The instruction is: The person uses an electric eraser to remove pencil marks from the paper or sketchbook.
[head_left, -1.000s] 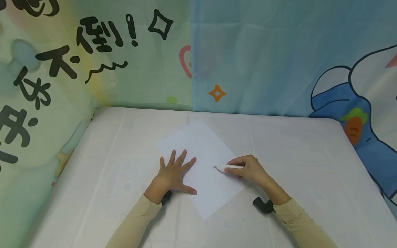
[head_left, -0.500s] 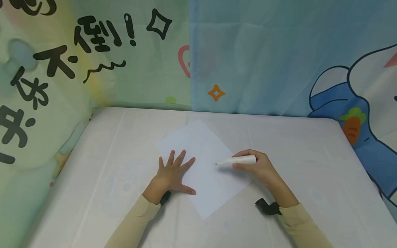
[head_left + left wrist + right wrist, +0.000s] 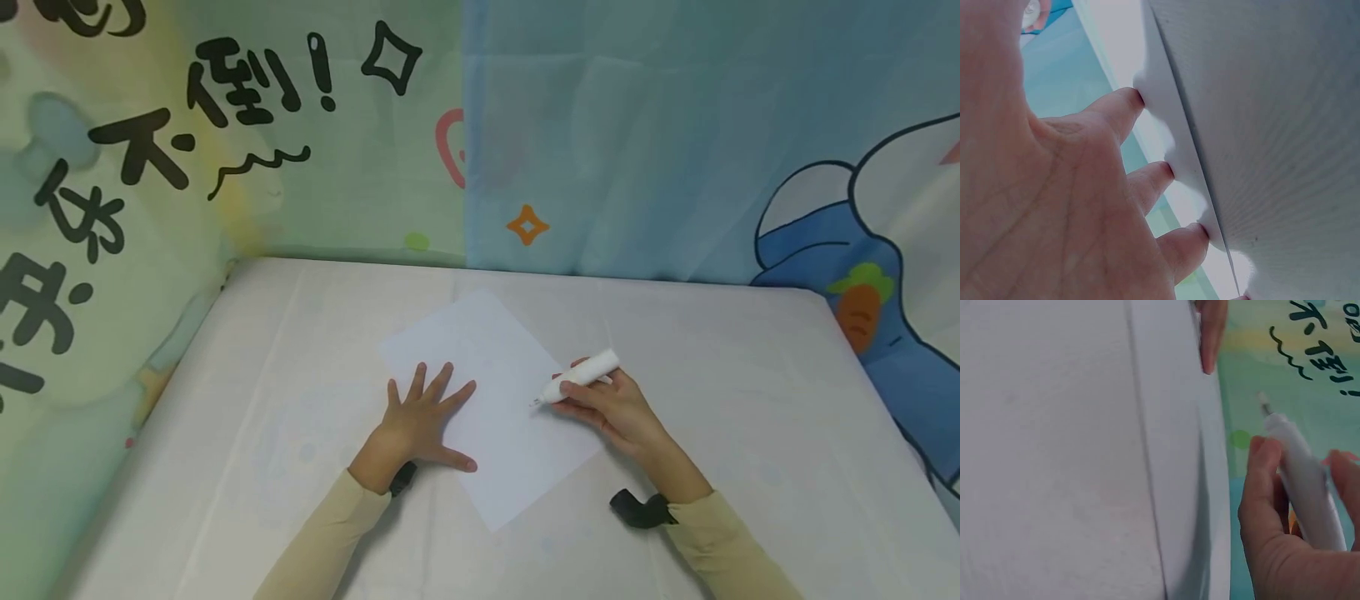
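A sheet of white paper lies turned like a diamond on the white-covered table. On its left part my left hand rests flat with fingers spread; in the left wrist view the fingertips of this hand press on the paper. At the sheet's right corner my right hand holds a thick white electric eraser between thumb and fingers. Its thin tip points down-left over the paper; whether it touches cannot be told. The right wrist view shows a metal collar and pale tip on the electric eraser.
A white cloth covers the table around the sheet. Printed fabric curtains rise behind the far edge and along the left side. Dark wrist camera mounts stick out below the sleeves.
The right hand has lifted slightly and turned, so the electric eraser's back end now points up to the right; before, it lay nearer level. My left hand stays still on the paper.
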The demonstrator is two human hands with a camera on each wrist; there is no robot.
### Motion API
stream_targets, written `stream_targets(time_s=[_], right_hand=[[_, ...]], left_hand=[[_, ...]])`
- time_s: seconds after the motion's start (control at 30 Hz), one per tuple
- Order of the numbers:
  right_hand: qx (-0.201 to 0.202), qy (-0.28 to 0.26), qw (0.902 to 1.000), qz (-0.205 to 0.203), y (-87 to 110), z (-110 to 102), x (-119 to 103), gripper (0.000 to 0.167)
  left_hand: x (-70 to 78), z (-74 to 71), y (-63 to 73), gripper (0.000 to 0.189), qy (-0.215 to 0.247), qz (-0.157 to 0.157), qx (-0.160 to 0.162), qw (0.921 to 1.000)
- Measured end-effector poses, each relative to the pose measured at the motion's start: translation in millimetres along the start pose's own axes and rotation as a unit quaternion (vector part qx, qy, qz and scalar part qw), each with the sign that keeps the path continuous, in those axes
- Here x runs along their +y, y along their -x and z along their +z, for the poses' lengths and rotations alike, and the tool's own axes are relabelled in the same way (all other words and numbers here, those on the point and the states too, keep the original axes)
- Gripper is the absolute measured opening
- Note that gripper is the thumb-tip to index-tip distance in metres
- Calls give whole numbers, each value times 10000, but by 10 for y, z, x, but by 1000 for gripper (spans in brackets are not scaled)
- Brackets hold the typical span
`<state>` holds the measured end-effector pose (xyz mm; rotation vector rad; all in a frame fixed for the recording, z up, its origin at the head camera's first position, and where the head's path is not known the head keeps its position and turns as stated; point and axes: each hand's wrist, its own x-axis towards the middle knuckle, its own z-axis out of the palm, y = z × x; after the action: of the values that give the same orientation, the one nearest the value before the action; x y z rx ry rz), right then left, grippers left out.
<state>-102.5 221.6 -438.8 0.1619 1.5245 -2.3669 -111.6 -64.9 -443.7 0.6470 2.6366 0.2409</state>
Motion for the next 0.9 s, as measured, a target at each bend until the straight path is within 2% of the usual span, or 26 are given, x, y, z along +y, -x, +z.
stream_targets(time_s=[0.13,0.43,0.7,0.9], right_hand=[[89,187,9998,-8,-14,35,57,31],[285,1295,9908,-286,-86,141,108,38],[679,1547,9852,-296,-129,187,111,40],[744,1762,9809,-348,-141,223,116,41]], left_hand=[[2,7,3,109,-1,-5,5,10000],[3,-2,5,109,-14,-7,-43,10000],[13,-25,-3,109,-48,-31,-90,9999],[10,-18,0,109,-42,-32,-77,10000]])
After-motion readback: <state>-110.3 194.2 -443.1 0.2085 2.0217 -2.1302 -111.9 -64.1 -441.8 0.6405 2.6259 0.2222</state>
